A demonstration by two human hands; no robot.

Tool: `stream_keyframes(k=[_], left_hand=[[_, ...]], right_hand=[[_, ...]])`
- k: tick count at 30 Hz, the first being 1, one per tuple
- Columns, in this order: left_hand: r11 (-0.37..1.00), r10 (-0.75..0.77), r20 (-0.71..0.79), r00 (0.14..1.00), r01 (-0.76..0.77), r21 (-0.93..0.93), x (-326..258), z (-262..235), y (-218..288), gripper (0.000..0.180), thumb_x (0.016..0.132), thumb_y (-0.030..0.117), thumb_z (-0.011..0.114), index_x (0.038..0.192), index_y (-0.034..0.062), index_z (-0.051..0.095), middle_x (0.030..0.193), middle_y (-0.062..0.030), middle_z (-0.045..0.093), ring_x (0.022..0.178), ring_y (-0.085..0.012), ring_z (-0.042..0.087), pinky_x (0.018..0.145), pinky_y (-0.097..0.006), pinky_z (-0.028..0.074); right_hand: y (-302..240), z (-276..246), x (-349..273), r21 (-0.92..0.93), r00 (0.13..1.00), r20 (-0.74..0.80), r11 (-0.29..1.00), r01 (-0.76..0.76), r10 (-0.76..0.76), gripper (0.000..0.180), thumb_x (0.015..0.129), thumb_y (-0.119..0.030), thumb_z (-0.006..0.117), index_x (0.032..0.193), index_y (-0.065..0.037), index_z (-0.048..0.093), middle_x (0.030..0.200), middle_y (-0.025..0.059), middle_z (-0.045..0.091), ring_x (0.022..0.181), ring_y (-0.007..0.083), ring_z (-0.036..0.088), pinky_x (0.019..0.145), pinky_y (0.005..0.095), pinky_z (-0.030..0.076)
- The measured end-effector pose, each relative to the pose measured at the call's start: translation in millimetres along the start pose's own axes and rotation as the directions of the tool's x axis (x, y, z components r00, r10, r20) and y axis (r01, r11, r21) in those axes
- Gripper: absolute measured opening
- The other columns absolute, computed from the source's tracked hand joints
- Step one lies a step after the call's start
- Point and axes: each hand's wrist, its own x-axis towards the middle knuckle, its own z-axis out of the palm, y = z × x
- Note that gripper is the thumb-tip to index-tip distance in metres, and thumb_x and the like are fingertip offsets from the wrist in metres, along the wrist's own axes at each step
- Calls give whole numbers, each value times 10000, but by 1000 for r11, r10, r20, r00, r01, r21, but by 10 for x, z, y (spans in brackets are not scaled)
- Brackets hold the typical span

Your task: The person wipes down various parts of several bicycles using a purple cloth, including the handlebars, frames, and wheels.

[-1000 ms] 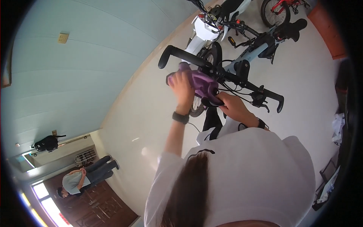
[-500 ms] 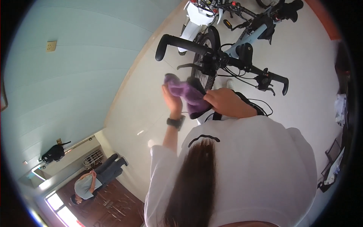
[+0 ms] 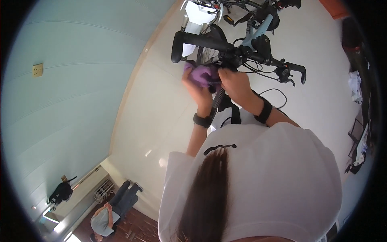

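Note:
A purple cloth is bunched up below the left side of a bicycle's black handlebar. My left hand is closed round its lower left side, thumb and fingers partly hidden by the folds. At the cloth's right edge, my right hand is curled shut, just under the middle of the handlebar; its fingertips are mostly hidden. Dark parts show among the folds, too blurred to name. Cables and a brake lever lie to the right, and the front tyre shows between my wrists.
The bicycle's pale blue frame runs away to the far right, beside a white two-wheeler. A light wall stands left. A person stands at the lower left, hands together. Papers and dark furniture line the right.
Both my hands have moved forward, away from me, with the purple cloth, up to the handlebar. The cloth was stretched between them and is now bunched. The view has shifted a little.

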Motion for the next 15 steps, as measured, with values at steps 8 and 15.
stream_keyframes(k=[8,15], left_hand=[[996,-71,-3,998,71,61,-129,-196,65,572,734,6,543,1246,-20,289,1174,-166,411,1092,-265,422,954,-350,332],[978,92,-162,982,-120,-168,499,-322,411,625,800,144,571,1283,-64,233,1259,-193,328,1175,-284,347,987,-377,278]], right_hand=[[-35,-461,-145,308,1000,1,951,-11,12,262,619,-27,593,874,-57,539,792,99,603,679,282,593,563,350,469],[-22,-1022,480,459,819,-504,888,-16,275,355,636,31,560,983,-37,530,885,143,585,787,317,582,669,343,477]])
